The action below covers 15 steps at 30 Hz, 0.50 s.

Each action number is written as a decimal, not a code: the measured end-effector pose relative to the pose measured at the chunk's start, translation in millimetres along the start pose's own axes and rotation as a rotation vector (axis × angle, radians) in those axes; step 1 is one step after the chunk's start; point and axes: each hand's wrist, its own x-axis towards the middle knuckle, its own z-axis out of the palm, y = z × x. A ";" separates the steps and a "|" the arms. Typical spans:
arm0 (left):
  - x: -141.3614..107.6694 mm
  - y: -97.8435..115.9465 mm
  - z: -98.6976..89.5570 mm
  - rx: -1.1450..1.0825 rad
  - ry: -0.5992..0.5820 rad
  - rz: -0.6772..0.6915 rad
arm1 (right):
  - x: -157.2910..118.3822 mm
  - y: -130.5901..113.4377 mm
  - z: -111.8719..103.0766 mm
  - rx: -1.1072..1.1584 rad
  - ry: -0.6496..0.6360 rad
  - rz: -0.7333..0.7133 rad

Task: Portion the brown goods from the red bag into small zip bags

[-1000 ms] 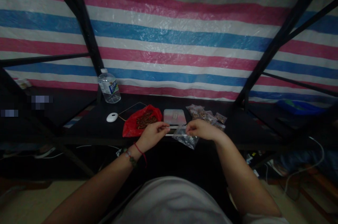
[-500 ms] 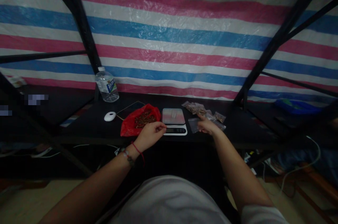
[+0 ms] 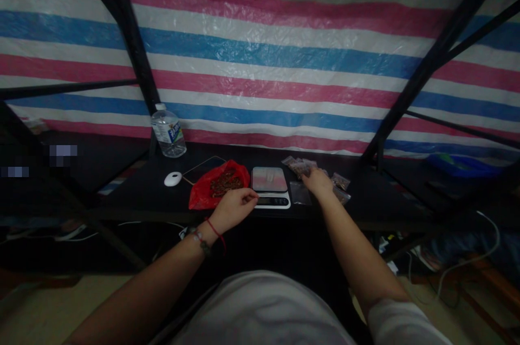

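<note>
From my remote feed I'd tag a makeshift workshop bay: red-white-blue striped plastic sheeting behind, slanted black metal posts, flat black worktop, square white-and-silver digital scale.

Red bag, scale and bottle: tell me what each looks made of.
Red bag: thin plastic, by its crumpled, slightly glossy folds. Scale: smooth white body, probably plastic; its plate, with pinkish reflections, may be polished metal. Bottle: clear and see-through, likely plastic, though glass isn't ruled out.

The bag is red, the sheet striped pink-white-blue.
</note>
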 end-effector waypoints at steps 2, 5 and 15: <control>0.5 -1.4 0.0 0.018 0.005 0.001 | 11.4 -7.1 3.9 -0.003 -0.021 0.030; 2.0 -4.1 -0.5 0.026 0.008 0.009 | 23.2 -14.8 11.5 -0.025 -0.031 0.046; 8.7 -17.2 -4.5 -0.026 0.030 -0.011 | 24.1 -4.2 -1.1 0.127 0.116 0.008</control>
